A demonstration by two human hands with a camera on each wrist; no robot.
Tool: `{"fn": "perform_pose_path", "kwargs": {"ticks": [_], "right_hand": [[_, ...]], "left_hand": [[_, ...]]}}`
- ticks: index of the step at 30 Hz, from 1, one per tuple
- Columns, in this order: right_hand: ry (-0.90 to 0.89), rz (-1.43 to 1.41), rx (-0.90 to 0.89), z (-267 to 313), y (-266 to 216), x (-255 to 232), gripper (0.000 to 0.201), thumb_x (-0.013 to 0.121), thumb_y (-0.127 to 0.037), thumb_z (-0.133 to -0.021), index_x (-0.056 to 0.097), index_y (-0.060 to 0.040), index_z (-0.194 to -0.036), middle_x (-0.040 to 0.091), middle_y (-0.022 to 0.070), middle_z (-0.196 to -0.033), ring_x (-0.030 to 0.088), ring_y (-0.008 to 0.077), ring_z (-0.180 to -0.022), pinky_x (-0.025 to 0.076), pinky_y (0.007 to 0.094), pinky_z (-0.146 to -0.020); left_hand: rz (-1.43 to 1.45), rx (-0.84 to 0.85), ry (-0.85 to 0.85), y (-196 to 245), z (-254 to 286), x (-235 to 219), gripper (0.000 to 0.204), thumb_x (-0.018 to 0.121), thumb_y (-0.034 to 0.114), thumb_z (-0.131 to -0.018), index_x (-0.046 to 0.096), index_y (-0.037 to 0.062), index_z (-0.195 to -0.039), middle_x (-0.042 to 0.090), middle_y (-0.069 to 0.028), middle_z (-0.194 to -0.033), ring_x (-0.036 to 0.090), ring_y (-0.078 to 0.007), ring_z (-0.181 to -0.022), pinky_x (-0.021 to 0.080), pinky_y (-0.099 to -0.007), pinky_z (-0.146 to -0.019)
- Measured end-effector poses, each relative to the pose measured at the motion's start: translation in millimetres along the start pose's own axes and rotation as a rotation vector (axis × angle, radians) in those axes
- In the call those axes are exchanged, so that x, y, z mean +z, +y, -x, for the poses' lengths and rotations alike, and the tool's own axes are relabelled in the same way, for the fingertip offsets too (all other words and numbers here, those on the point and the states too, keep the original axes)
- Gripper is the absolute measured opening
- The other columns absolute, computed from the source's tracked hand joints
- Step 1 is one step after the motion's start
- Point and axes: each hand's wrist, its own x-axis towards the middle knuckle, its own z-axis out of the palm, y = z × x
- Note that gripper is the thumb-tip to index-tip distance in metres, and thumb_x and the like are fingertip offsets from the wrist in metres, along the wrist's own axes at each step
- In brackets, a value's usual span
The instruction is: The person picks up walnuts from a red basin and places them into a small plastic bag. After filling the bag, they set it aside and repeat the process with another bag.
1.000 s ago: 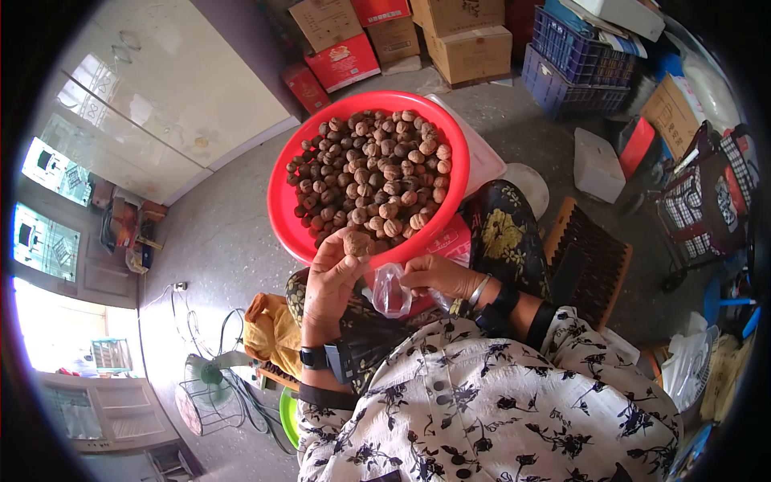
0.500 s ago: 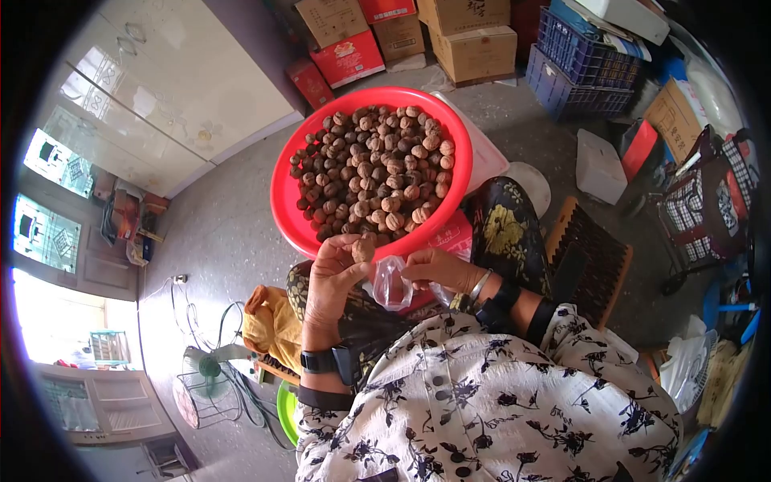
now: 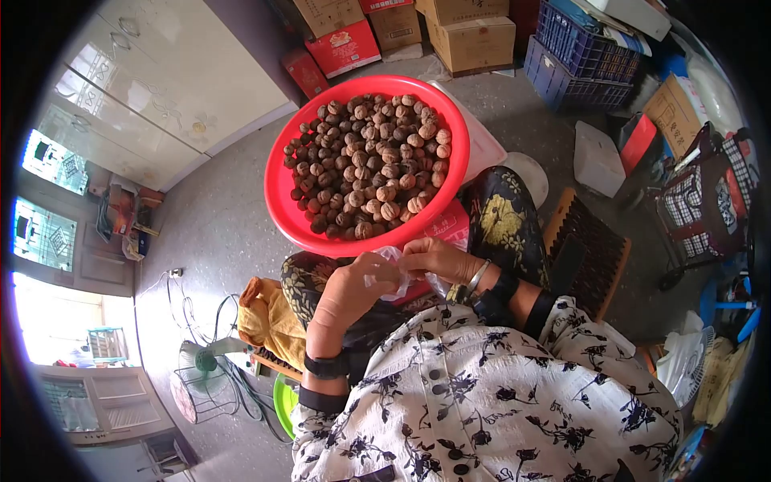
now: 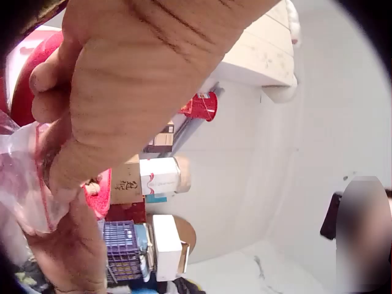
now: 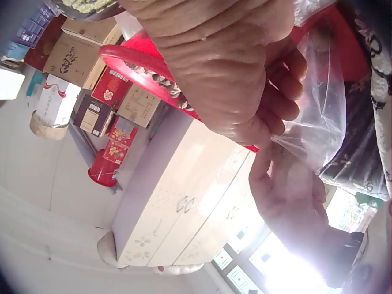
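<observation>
My left hand (image 3: 353,289) has its curled fingers at the mouth of a clear plastic bag (image 5: 324,110). A dark brown bit of a walnut (image 4: 50,156) shows between its thumb and fingers, mostly hidden by the hand and bag. Close beside it, my right hand (image 3: 442,261) pinches the bag's edge between thumb and fingers. The bag hangs over the lap, with a dark round shape inside it in the right wrist view. Just beyond both hands stands a large red basin (image 3: 283,205) heaped with walnuts (image 3: 361,173).
Under the basin are a red box (image 3: 450,225) and a pale board (image 3: 479,140). A beaded stool (image 3: 594,249) stands at the right, near a checked trolley (image 3: 699,209). Left are a yellow cloth (image 3: 273,325) and a fan (image 3: 199,365). Cartons (image 3: 470,44) and crates (image 3: 574,76) line the back.
My left hand has moved right and down from the basin's near rim with the walnut, and now meets the bag and right hand. The right hand stays on the bag.
</observation>
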Motion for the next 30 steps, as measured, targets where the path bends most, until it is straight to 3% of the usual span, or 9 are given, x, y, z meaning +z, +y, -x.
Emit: {"fn": "perform_pose_path", "kwargs": {"ticks": [4,8,11,13,19,23,26,28,30], "right_hand": [[-0.01,-0.032,0.008,-0.4,-0.5,0.4,0.022,0.066,-0.023,-0.096,0.066,-0.0054,-0.083,0.059,-0.0007,-0.069,0.052,0.0069,-0.061,0.042,0.0235,-0.058],[-0.005,-0.029,-0.01,-0.3,0.9,0.8,0.022,0.067,-0.023,-0.096,0.066,-0.0054,-0.083,0.059,-0.0007,-0.068,0.051,0.0067,-0.061,0.041,0.0231,-0.057],[-0.002,-0.001,-0.015,-0.8,1.4,0.7,0.023,0.068,-0.023,-0.096,0.066,-0.0053,-0.081,0.059,-0.0005,-0.068,0.052,0.0067,-0.06,0.041,0.023,-0.057],[-0.009,-0.013,-0.002,-1.0,1.9,0.3,0.024,0.068,-0.023,-0.096,0.066,-0.005,-0.08,0.06,-0.0003,-0.068,0.052,0.0069,-0.06,0.041,0.0231,-0.057],[0.007,0.014,0.021,1.4,-4.1,2.8,0.022,0.068,-0.024,-0.095,0.067,-0.0056,-0.081,0.06,0.0,-0.069,0.053,0.0078,-0.06,0.043,0.024,-0.058],[-0.012,0.033,0.038,3.0,-5.3,1.0,0.021,0.066,-0.023,-0.097,0.067,-0.0063,-0.084,0.06,-0.0008,-0.072,0.052,0.0073,-0.065,0.041,0.0227,-0.062],[0.001,0.025,0.032,2.2,-3.7,1.9,0.022,0.066,-0.023,-0.096,0.066,-0.0061,-0.083,0.059,-0.0006,-0.072,0.052,0.0075,-0.065,0.041,0.0228,-0.062],[0.013,0.018,0.036,3.6,-5.7,3.1,0.022,0.067,-0.023,-0.096,0.066,-0.0059,-0.082,0.059,-0.0007,-0.071,0.052,0.0077,-0.064,0.041,0.0229,-0.062],[0.011,0.015,0.041,2.8,-4.3,1.7,0.022,0.067,-0.023,-0.096,0.066,-0.0059,-0.082,0.059,-0.0007,-0.071,0.052,0.0077,-0.064,0.041,0.0231,-0.062]], "left_hand": [[-0.213,0.036,0.155,-1.2,0.8,7.5,0.042,0.076,0.02,-0.08,0.065,0.0091,-0.119,0.073,-0.0138,-0.093,0.072,-0.0229,-0.085,0.054,-0.034,-0.079],[-0.285,-0.012,0.132,-3.8,0.6,2.8,0.035,0.075,0.017,-0.082,0.067,0.008,-0.116,0.074,-0.0126,-0.094,0.072,-0.0214,-0.084,0.055,-0.0332,-0.076],[-0.162,0.089,0.188,-22.6,-4.9,1.4,0.025,0.073,0.014,-0.084,0.069,0.0067,-0.108,0.074,-0.0118,-0.09,0.072,-0.0192,-0.079,0.054,-0.0318,-0.072],[-0.092,0.007,0.198,-19.5,-10.9,-3.8,0.02,0.07,0.02,-0.086,0.069,0.006,-0.101,0.07,-0.0152,-0.086,0.07,-0.032,-0.08,0.055,-0.0384,-0.072],[-0.27,0.139,0.435,-27.9,-45.2,-12.8,0.016,0.072,0.017,-0.083,0.069,0.0064,-0.095,0.066,-0.0146,-0.087,0.065,-0.0305,-0.08,0.052,-0.0388,-0.072],[-0.475,0.144,0.444,-43.1,-70.4,-15.0,0.019,0.072,0.024,-0.084,0.07,0.0075,-0.091,0.067,-0.0141,-0.088,0.066,-0.0321,-0.082,0.052,-0.0423,-0.074],[-0.535,0.048,0.441,-48.9,-84.2,-16.4,0.031,0.073,0.038,-0.081,0.071,0.0081,-0.088,0.069,-0.0146,-0.088,0.067,-0.0338,-0.085,0.052,-0.0453,-0.077],[-0.533,-0.229,0.269,-42.6,-91.0,-19.7,0.043,0.075,0.048,-0.075,0.073,0.0073,-0.088,0.071,-0.0153,-0.09,0.069,-0.0332,-0.089,0.053,-0.0445,-0.079],[-0.536,-0.272,0.214,-33.1,-94.4,-23.2,0.045,0.077,0.048,-0.073,0.073,0.0065,-0.091,0.072,-0.0163,-0.091,0.069,-0.0325,-0.089,0.053,-0.043,-0.079]]}}
